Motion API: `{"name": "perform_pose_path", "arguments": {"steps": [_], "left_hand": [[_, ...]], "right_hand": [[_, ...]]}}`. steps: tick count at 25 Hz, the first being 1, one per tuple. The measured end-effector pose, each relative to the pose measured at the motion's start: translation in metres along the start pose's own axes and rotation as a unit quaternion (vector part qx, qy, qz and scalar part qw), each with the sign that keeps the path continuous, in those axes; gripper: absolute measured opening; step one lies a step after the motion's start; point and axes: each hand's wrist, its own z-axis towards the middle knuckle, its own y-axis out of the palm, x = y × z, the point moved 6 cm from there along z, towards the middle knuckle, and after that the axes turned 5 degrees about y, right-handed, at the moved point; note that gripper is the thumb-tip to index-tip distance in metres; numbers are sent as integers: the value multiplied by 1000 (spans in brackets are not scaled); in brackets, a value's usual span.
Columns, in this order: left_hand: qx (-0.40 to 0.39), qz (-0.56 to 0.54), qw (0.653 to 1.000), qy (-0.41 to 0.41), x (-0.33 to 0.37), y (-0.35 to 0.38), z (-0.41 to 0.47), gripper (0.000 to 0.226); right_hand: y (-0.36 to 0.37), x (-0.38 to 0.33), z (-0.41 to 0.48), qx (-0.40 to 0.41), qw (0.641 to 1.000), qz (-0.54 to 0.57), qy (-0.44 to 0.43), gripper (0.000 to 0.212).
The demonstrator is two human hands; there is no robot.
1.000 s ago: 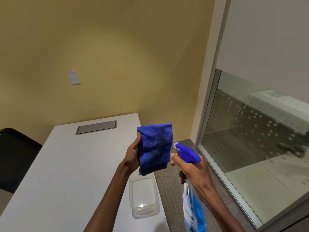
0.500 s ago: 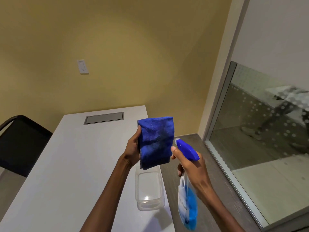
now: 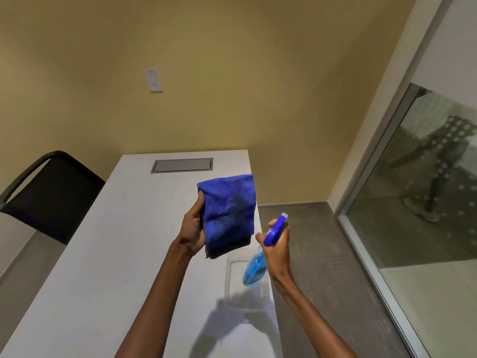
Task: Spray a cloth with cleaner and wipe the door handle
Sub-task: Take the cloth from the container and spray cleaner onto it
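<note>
A folded blue cloth (image 3: 228,215) hangs upright in the air above the white table, with dark damp patches on its face. My left hand (image 3: 192,228) grips its left edge. Just right of the cloth, my right hand (image 3: 277,244) is closed around the neck of a spray bottle (image 3: 255,271) filled with blue liquid. Its blue trigger head (image 3: 276,229) is tilted, nozzle pointing up and away to the right of the cloth. No door handle shows in this view.
A white table (image 3: 116,254) runs below my arms, with a grey cable hatch (image 3: 182,165) at its far end and a clear plastic box (image 3: 245,293) under the bottle. A black chair (image 3: 51,195) stands left. A glass wall (image 3: 426,202) is right, with a person walking behind it.
The view has swung left. My right hand has tipped the bottle, so its body swings left under the hand and the nozzle turns off the cloth. The cloth stays held up.
</note>
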Motion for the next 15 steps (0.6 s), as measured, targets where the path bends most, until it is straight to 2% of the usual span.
{"name": "perform_pose_path", "arguments": {"steps": [3,8,15], "left_hand": [[11,-31,999,1,9,-21,12,48],[12,-45,999,-21,7,-35,30,50],[-6,-63,997,-38,-3,-30,49,50]], "right_hand": [[25,31,26,9,999,-19,37,44],[51,70,56,-24,993,-106,56,40],[58,103,80,-32,988,-108,103,37]]}}
